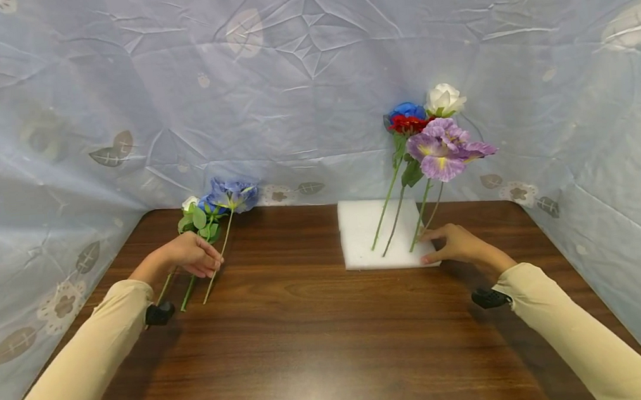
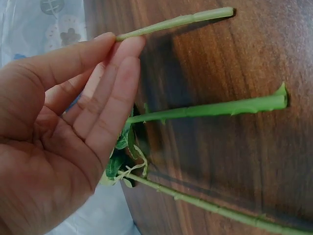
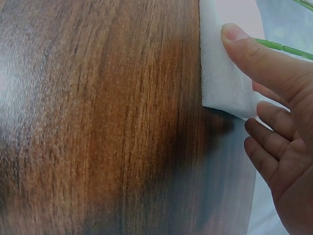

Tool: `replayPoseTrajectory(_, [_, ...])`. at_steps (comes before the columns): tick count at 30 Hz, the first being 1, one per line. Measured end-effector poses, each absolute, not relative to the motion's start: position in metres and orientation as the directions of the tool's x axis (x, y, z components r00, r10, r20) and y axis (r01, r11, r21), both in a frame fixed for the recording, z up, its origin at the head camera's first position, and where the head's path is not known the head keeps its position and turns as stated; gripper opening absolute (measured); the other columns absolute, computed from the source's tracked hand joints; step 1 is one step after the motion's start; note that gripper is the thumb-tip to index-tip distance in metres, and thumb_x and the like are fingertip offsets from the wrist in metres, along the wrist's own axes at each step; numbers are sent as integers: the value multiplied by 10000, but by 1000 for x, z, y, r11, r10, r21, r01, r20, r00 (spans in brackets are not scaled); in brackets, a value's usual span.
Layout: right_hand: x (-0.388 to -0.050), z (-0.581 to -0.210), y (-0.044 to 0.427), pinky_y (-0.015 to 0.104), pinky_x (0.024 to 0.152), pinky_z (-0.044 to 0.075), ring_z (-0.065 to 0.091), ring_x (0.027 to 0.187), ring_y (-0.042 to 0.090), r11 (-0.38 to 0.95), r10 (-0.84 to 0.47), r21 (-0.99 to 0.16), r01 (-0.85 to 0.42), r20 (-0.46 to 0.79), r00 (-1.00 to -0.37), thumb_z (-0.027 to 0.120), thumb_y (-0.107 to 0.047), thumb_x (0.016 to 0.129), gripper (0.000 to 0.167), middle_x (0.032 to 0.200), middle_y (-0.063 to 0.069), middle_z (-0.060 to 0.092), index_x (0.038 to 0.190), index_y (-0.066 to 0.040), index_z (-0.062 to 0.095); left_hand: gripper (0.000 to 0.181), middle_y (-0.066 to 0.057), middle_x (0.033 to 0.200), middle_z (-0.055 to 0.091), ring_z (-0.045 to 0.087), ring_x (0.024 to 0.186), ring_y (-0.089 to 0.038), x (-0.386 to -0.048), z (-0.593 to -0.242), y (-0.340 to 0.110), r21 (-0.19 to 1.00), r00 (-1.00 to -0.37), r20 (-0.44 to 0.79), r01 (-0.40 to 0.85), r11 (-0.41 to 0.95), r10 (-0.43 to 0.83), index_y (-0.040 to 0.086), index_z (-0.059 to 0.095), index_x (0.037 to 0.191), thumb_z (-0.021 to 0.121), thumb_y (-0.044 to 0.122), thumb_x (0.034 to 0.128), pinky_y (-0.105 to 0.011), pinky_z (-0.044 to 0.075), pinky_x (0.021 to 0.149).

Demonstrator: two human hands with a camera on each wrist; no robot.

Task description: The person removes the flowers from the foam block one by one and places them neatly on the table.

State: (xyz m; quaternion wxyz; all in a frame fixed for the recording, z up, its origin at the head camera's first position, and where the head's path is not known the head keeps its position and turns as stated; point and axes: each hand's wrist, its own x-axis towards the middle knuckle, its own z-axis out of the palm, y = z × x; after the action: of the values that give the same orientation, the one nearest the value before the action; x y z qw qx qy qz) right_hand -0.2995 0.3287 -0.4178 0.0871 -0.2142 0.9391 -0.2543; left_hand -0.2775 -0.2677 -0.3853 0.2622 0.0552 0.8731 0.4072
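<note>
My left hand (image 1: pixel 193 254) pinches the thin stem of a blue artificial iris (image 1: pixel 233 195) between thumb and fingertips. In the left wrist view, the lower end of that iris stem (image 2: pixel 186 20) sticks out past my fingers. My right hand (image 1: pixel 458 243) touches the right end of a white foam block (image 1: pixel 358 235), thumb spread from the fingers. Stems stand upright in the foam: a purple iris (image 1: pixel 443 148), a red flower (image 1: pixel 407 124), a blue rose (image 1: pixel 407 111) and a white rose (image 1: pixel 444 99). The right wrist view shows my thumb (image 3: pixel 244 44) over the foam.
Beside and under my left hand lie more flowers on the brown wooden table (image 1: pixel 310 340), among them a white one (image 1: pixel 190 203) and a green thorny stem (image 2: pixel 220 106). Pale blue patterned cloth (image 1: pixel 310 86) hangs behind the table and on both sides.
</note>
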Motion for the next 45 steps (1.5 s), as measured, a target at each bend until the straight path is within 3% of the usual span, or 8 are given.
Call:
replayPoseTrajectory(9, [-300, -418, 329, 650, 1104, 411, 490, 1347, 511, 777, -447, -515, -362, -47, -893, 902, -325, 771, 587, 1403, 272, 559, 1241, -18, 728, 223, 3, 794, 748, 714, 728, -115, -275, -390, -266, 724, -842, -476, -211, 656, 255, -121, 705, 1096, 634, 16, 936, -307, 626, 721])
replayPoseTrajectory(23, [-299, -418, 328, 646, 1103, 416, 491, 1349, 505, 777, -448, -515, -362, -47, -893, 897, -330, 779, 573, 1408, 273, 553, 1235, -25, 733, 232, -3, 787, 764, 722, 701, -108, -277, -388, -267, 676, -822, -536, -282, 680, 192, -97, 718, 1126, 667, 8, 925, -306, 631, 715])
replayPoseTrajectory(45, [-300, -419, 329, 651, 1112, 403, 478, 1358, 506, 768, -452, -526, -365, -42, -891, 901, -331, 770, 598, 1421, 269, 537, 1245, -13, 724, 200, -13, 780, 766, 733, 687, -105, -278, -384, -265, 622, -797, -576, -280, 732, 184, -73, 741, 1077, 663, 25, 921, -275, 615, 670])
